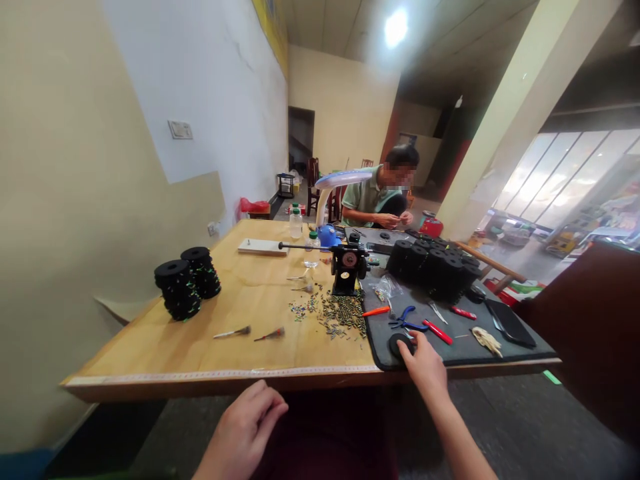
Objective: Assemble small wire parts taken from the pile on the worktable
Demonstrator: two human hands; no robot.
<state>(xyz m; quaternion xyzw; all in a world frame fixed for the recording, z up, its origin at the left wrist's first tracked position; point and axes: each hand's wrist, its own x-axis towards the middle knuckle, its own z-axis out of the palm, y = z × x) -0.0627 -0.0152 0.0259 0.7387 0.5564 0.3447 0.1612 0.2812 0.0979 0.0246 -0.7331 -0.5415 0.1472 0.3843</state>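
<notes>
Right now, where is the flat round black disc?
In the head view, the flat round black disc lies at the near edge of the dark grey mat, right of centre, under the right hand, just below the blue-handled pliers.

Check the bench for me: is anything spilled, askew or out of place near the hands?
Small dark and coloured bits lie scattered loose over the wooden table, beside the grey mat, not in any container. Two small brushes lie loose nearby. The right hand touches a black disc on the mat; the left hand holds nothing.
</notes>
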